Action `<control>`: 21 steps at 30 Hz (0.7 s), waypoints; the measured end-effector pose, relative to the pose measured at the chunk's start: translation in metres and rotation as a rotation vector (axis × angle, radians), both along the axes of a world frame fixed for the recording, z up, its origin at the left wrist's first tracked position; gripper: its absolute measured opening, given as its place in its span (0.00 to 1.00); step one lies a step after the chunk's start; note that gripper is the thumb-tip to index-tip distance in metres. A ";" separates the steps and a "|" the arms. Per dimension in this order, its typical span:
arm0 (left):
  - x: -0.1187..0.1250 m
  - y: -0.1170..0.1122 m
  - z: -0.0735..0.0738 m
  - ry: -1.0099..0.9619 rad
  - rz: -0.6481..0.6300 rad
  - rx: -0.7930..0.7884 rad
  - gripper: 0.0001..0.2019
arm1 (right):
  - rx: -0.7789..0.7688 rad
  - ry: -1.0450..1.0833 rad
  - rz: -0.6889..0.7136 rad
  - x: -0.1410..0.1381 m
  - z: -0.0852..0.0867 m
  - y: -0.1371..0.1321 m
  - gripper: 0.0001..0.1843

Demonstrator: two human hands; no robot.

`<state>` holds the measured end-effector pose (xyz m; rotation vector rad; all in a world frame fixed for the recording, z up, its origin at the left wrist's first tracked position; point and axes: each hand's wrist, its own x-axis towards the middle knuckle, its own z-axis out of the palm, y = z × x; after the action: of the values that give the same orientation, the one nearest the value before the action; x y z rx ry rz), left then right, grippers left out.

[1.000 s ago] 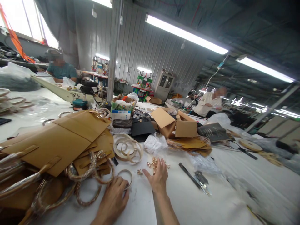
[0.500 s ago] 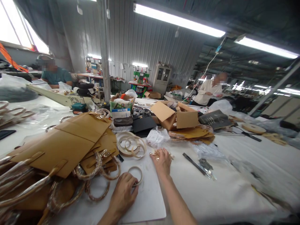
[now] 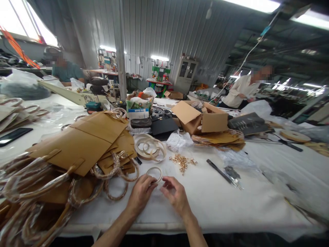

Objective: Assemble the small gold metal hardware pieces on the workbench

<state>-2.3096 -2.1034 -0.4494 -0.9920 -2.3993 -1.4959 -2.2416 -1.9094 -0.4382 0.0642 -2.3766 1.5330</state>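
Note:
My left hand [image 3: 141,192] is closed on the near side of a narrow pale ring [image 3: 159,171], which looks like a thin roll of tape and stands tilted above the white tabletop. Just right of it, my right hand [image 3: 175,195] has its fingers curled toward the thumb, close to the ring's right edge. Whatever lies between those fingertips is too small to make out. Beyond the hands, a loose heap of small gold-coloured metal fittings [image 3: 183,162] is spread on the table. Larger coiled pale strips [image 3: 146,147] lie behind the ring.
Tan bag pieces [image 3: 84,144] with plastic-wrapped handles are piled on the left. An open cardboard box [image 3: 214,122] and a black bag [image 3: 163,127] stand at the back. A dark flat tool [image 3: 218,171] lies to the right. Two people are farther off.
My right hand has left the gold fittings and come back toward me, beside the ring. My left hand still holds the ring, now nearer the right hand. The camera view has shifted.

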 end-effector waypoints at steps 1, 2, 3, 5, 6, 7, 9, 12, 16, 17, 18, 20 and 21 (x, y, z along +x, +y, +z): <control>0.001 0.000 0.000 0.005 0.000 0.009 0.05 | -0.014 -0.025 0.011 0.000 0.000 -0.002 0.21; 0.001 -0.001 0.000 0.013 0.003 0.015 0.05 | -0.020 -0.038 0.014 0.000 0.000 -0.004 0.20; 0.002 -0.001 0.000 0.022 0.007 0.018 0.05 | -0.024 -0.046 0.010 -0.001 -0.001 -0.004 0.19; 0.002 -0.002 -0.001 0.048 0.006 0.016 0.05 | -0.031 -0.054 0.007 -0.003 -0.003 -0.004 0.16; 0.002 -0.002 -0.001 0.059 0.001 0.013 0.05 | -0.032 -0.055 0.009 -0.003 -0.004 -0.004 0.15; 0.002 -0.001 -0.001 0.065 -0.009 0.007 0.05 | -0.033 -0.054 0.012 -0.003 -0.005 -0.003 0.14; 0.003 -0.001 -0.002 0.065 -0.033 -0.010 0.05 | -0.038 -0.050 0.019 -0.003 -0.007 -0.002 0.12; 0.005 0.000 -0.001 0.077 -0.035 -0.065 0.07 | -0.061 -0.058 0.014 -0.002 -0.008 -0.002 0.09; 0.008 -0.001 0.000 0.135 0.009 -0.195 0.07 | -0.079 -0.082 0.002 0.001 -0.005 -0.003 0.10; 0.009 -0.002 0.000 0.151 0.015 -0.215 0.08 | -0.078 -0.087 -0.001 0.001 -0.003 -0.003 0.10; 0.010 -0.002 0.001 0.167 0.018 -0.221 0.09 | -0.078 -0.092 -0.003 0.002 -0.001 -0.003 0.10; 0.010 -0.002 0.001 0.193 -0.004 -0.216 0.12 | -0.074 -0.101 -0.008 0.004 0.002 -0.003 0.10; 0.011 -0.002 0.001 0.202 -0.027 -0.220 0.13 | -0.068 -0.103 -0.007 0.005 0.004 -0.003 0.10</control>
<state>-2.2991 -2.1056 -0.4483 -1.1619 -2.4480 -1.0950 -2.2364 -1.9126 -0.4342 -0.0396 -2.3971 1.6500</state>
